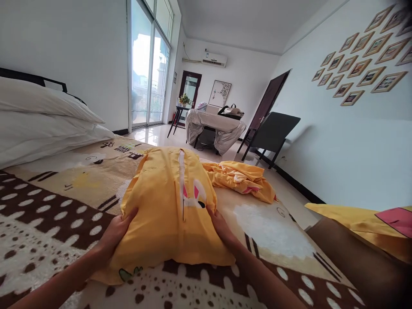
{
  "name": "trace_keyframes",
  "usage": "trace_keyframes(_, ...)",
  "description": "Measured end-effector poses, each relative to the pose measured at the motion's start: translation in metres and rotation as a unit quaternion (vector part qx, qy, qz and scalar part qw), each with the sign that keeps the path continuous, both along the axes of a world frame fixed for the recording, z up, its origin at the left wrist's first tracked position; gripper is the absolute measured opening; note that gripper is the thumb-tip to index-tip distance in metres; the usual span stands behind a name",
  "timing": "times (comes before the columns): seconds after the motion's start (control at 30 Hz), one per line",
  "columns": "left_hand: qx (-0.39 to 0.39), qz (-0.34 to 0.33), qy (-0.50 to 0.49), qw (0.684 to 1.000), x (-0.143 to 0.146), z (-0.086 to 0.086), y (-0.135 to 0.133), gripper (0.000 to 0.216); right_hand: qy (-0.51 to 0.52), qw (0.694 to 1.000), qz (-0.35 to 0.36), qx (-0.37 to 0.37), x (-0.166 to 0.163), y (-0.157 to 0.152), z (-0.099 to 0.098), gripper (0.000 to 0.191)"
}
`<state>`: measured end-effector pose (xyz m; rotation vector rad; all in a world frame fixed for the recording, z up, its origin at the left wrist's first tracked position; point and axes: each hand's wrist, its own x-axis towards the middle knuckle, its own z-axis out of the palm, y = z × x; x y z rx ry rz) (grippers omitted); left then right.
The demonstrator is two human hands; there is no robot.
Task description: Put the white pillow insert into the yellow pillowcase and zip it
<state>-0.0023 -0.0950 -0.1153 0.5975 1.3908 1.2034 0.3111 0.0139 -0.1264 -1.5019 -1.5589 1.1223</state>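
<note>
A stuffed yellow pillow (157,206) lies in front of me on the bed. Down its upper side runs a lengthwise opening with a pale edge (182,171), beside a printed white rabbit with pink ears. My left hand (116,234) grips the pillow's left side, thumb on top and the other fingers hidden beneath. On the opposite side my right hand (223,229) holds the edge in the same way, its fingers mostly out of sight. Just beyond the pillow, to the right, lies a crumpled yellow cloth (238,176) with pink and white patches.
A patterned plush blanket (267,227) covers the bed. White pillows (41,107) are stacked at the left. Yellow and pink fabric (357,219) shows at the right edge over a brown shape. Farther off stand a covered table (215,122) and a dark chair (273,133).
</note>
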Motion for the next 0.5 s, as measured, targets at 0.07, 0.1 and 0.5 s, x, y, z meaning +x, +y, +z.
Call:
trace_keyframes(0.07, -0.007, 0.009, 0.013, 1.000, -0.006, -0.009, 0.005, 0.049, 0.098, 0.994, -0.008, -0.057, 0.006, -0.004, -0.011, 0.065)
trace_keyframes(0.1, -0.010, 0.013, 0.012, 1.000, -0.010, -0.011, 0.009, 0.048, 0.138, 0.987, -0.013, -0.087, 0.010, -0.005, -0.014, 0.064)
trace_keyframes(0.5, 0.125, 0.123, -0.121, 0.977, 0.007, 0.123, 0.017, 0.032, 0.353, 0.933, -0.040, 0.064, -0.010, -0.003, 0.080, 0.047)
